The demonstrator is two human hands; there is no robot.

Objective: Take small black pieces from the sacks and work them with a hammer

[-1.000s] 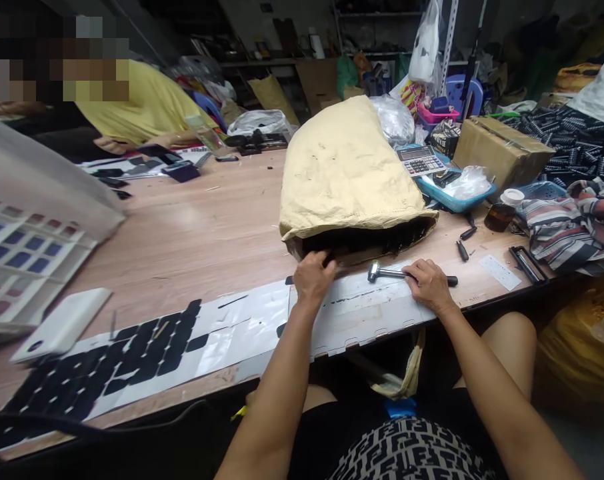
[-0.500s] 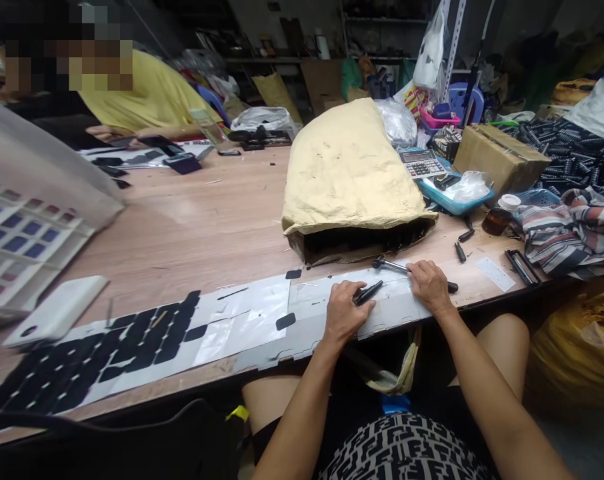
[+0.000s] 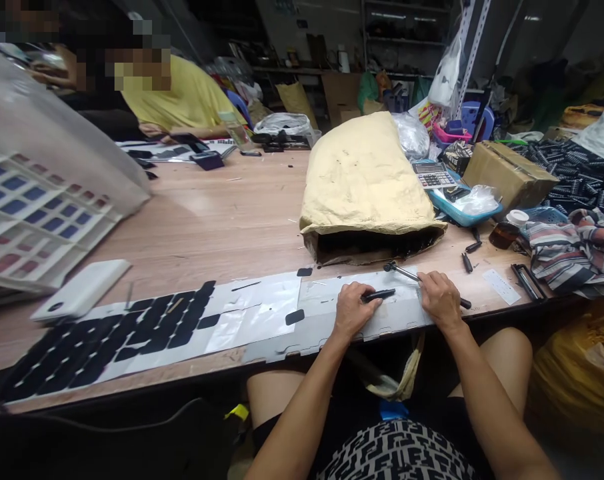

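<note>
My left hand (image 3: 352, 310) is closed on a slim black tube-like piece (image 3: 382, 295). That piece lies low over the white-covered strip at the table's front edge, its free end pointing right. My right hand (image 3: 439, 299) grips what looks like a small hammer (image 3: 407, 273), with a dark head, a shiny metal shaft and a black handle end (image 3: 465, 303). The hammer's head points left and away from me, beyond the black piece and apart from it. My right fingers hide the middle of the tool.
A large yellow paper sack (image 3: 367, 180) lies behind my hands, its dark mouth facing me. Black flat pads (image 3: 147, 330) lie on the left sheet. To the right are a blue tray (image 3: 469, 213), a cardboard box (image 3: 507, 173) and a striped cloth (image 3: 557, 247). A person in yellow (image 3: 192, 93) sits across.
The view has swung left, so everything sits further right. The black piece in my left hand has turned to lie flatter. My right hand keeps its hold on the hammer.
</note>
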